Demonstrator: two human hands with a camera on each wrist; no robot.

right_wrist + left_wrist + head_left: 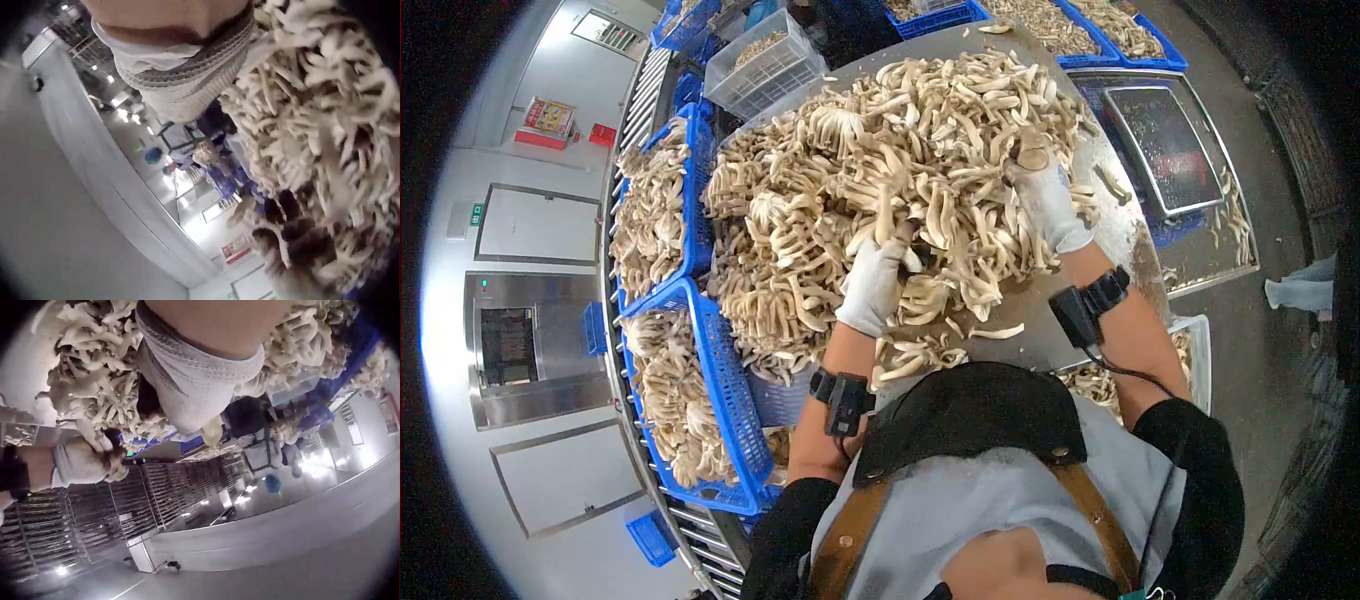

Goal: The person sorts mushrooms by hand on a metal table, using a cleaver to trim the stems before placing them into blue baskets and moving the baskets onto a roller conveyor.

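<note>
Mushrooms (945, 115) lie heaped across the metal table (1045, 300) in the head view, from its far edge down to its left edge, with bare surface along the right edge and a few loose pieces toward the near edge. The gloved left hand (872, 288) is at the heap's near side, its grip pinched on a pale upright stem (885, 215); the gloved right hand (1045, 205), toward the right edge, is clamped on a mushroom with a round brown end (1033, 157). Filled blue crates (735, 400) stand beyond the left edge, a clear crate (775, 85) by the far left corner, and a steel tray (1165, 150) past the right edge. From the left wrist, the right hand's fingers close round a pale mushroom, near a dark slatted rack (187, 494). From the right wrist, the cuff hides that hand's fingers; the heap is blurred.
</note>
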